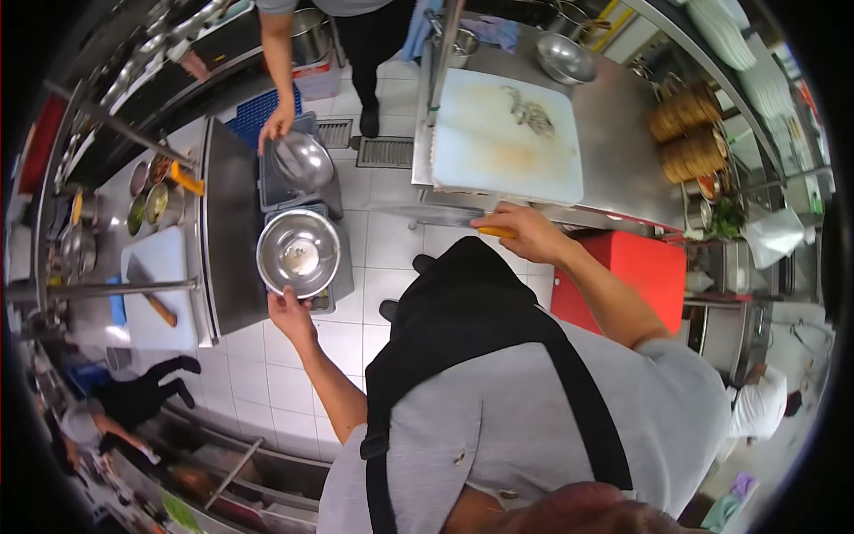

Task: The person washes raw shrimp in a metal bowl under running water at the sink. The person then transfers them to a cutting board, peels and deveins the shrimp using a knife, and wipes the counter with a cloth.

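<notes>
My left hand (290,317) is closed on the rim of a round metal bowl (327,274), with a few small pale pieces (298,254) at its bottom. In my right hand (527,233) is a knife (495,230), gripped by its yellow handle; its wide blade points left and is blurred. Just beyond the knife, a white cutting board (463,169) lies on a steel counter. Greyish, wet-looking pieces (534,118) rest on the board; their kind is unclear.
Across from me a co-worker's hand (277,123) is at another metal bowl (307,162), above grey bins (340,278). At left, a second knife (153,298) lies on a white board (169,258). A red box (636,267) stands under the right counter. Floor drains (384,153) lie ahead.
</notes>
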A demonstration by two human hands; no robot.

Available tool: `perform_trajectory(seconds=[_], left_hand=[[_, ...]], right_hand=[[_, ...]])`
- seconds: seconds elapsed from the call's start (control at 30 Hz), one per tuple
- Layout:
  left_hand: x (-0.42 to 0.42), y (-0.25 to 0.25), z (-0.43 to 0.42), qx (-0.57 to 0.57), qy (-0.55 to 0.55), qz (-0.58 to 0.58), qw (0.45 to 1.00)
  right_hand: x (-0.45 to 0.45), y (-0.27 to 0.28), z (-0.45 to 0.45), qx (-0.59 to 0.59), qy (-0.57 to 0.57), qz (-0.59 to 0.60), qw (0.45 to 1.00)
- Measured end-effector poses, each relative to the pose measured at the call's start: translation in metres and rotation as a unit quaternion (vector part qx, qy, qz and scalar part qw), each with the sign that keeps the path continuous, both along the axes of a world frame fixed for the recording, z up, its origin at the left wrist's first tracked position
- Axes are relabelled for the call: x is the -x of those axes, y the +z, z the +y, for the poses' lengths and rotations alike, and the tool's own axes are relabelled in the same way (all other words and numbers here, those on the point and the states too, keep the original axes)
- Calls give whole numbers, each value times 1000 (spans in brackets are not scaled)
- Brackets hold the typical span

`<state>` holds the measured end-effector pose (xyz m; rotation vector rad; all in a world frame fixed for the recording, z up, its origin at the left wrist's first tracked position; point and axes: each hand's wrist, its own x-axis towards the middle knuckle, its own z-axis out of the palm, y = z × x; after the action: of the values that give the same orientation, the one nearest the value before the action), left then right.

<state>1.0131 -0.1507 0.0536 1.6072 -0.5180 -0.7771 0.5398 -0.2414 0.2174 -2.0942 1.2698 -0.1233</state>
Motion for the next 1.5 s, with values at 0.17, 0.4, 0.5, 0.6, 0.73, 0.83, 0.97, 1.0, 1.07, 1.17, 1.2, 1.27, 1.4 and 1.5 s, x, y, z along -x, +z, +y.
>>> perform_trajectory(seconds=[0.17, 0.4, 0.5, 0.6, 0.73, 0.83, 0.97, 1.0, 1.07, 1.17, 1.2, 1.27, 1.4, 1.5], left_hand=[[69, 25, -63, 39, -153, -25, 987], [208, 4, -156, 52, -302, 104, 946], [268, 4, -192, 10, -299, 147, 943], [303, 10, -218, -21, -310, 131, 942], [325, 28, -231, -28, -252, -85, 963], [332, 69, -248, -6, -215, -341, 915], [401, 100, -324, 182, -322, -369, 852], [416, 98, -352, 202, -359, -423, 807], [447, 88, -403, 222, -425, -494, 725], [481, 56, -485, 172, -467, -529, 687], [498, 58, -508, 150, -469, -568, 660], [514, 26, -583, 197, -438, -593, 647], [537, -37, -745, 219, -337, -860, 314], [581, -63, -752, 137, -449, -630, 619]], right_hand=[[75, -20, 56, 51, -216, -57, 973], [176, -81, 76, 150, -373, -85, 912], [210, -88, 77, 152, -416, -123, 888], [239, -97, 75, 136, -460, -164, 862], [272, -104, 82, 100, -502, -161, 844], [289, -107, 87, 106, -518, -174, 831], [297, -115, 87, 113, -532, -170, 822], [296, -114, 86, 114, -538, -169, 818], [291, -111, 84, 105, -558, -171, 805], [275, -105, 88, 77, -614, -179, 765], [267, -98, 89, 69, -626, -171, 758], [253, -90, 91, 57, -654, -152, 739], [223, -79, 101, 68, -692, -142, 705], [202, -81, 111, 55, -728, -135, 670]])
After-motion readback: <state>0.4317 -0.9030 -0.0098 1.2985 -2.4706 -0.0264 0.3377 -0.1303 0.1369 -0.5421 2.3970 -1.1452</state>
